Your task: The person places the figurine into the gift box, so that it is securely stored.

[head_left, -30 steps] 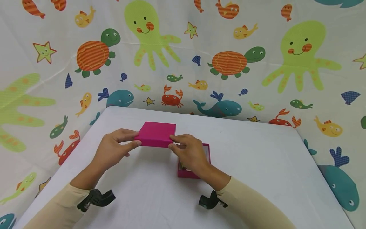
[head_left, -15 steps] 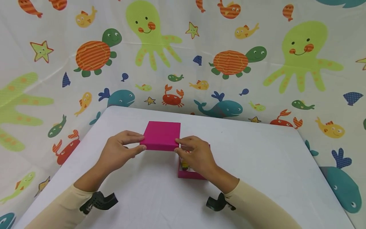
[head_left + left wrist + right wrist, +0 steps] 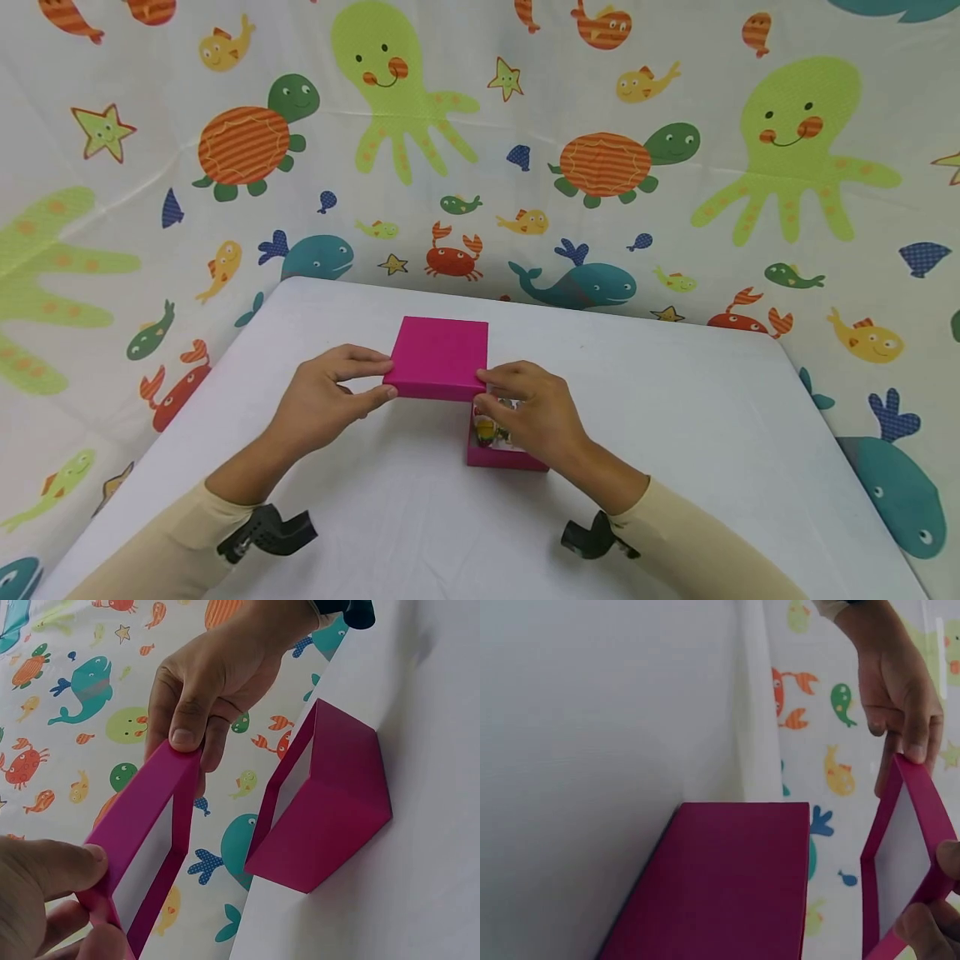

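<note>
Both hands hold a pink box lid (image 3: 438, 354) above the table, its white inner side facing down in the left wrist view. My left hand (image 3: 330, 400) pinches the lid's left front corner between thumb and fingers. At the right front corner, my right hand (image 3: 536, 412) pinches it the same way. Below and to the right stands the matching open box base (image 3: 506, 459), partly covered by the right hand and the lid. Small colourful items (image 3: 486, 430) show inside it, too small to name. Seen from the left wrist, the base (image 3: 330, 802) sits upright on the table.
A white cloth covers the table (image 3: 675, 433). Behind it hangs a curtain (image 3: 480, 125) printed with sea animals. A dark wrist camera (image 3: 270, 531) is strapped to the left forearm and another wrist camera (image 3: 592, 537) to the right one.
Both hands have carried the lid rightward, bringing it nearer to the box base. More of the colourful items in the base now show. The base has stayed in place.
</note>
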{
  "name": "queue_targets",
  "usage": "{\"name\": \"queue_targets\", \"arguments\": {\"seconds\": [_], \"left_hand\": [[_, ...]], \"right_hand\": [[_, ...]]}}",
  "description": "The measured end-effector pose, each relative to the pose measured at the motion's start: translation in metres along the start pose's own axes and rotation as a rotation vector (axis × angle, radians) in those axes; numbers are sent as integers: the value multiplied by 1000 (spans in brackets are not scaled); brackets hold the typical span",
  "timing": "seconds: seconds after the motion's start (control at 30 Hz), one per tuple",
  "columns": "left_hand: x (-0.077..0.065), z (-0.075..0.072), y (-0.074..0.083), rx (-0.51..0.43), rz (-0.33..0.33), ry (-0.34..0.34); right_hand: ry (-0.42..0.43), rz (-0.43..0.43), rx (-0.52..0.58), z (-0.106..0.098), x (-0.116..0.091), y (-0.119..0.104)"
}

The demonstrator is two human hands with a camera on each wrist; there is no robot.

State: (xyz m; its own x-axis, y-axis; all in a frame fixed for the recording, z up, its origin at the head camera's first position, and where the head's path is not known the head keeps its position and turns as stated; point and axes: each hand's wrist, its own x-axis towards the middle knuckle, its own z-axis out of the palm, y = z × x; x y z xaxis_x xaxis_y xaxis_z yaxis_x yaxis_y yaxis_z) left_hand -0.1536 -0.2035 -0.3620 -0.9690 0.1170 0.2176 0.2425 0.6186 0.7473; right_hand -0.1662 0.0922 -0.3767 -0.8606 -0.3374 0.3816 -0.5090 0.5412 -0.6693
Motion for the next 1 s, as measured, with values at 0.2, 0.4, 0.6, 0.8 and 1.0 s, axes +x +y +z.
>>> {"name": "queue_targets", "arguments": {"seconds": [0.2,0.4,0.6,0.8,1.0], "left_hand": [[0,3,5,29,9,-10],[0,9,10,49,14,-24],[0,14,13,33,43,-31],[1,18,14,9,77,-40],[0,23,15,17,95,-45]], "right_hand": [[9,-51,40,-7,-4,5],[20,-102,25,-14,-9,10],[42,-124,-1,-19,-14,16],[68,-139,21,-22,-19,20],[82,-154,9,-25,-23,22]]}}
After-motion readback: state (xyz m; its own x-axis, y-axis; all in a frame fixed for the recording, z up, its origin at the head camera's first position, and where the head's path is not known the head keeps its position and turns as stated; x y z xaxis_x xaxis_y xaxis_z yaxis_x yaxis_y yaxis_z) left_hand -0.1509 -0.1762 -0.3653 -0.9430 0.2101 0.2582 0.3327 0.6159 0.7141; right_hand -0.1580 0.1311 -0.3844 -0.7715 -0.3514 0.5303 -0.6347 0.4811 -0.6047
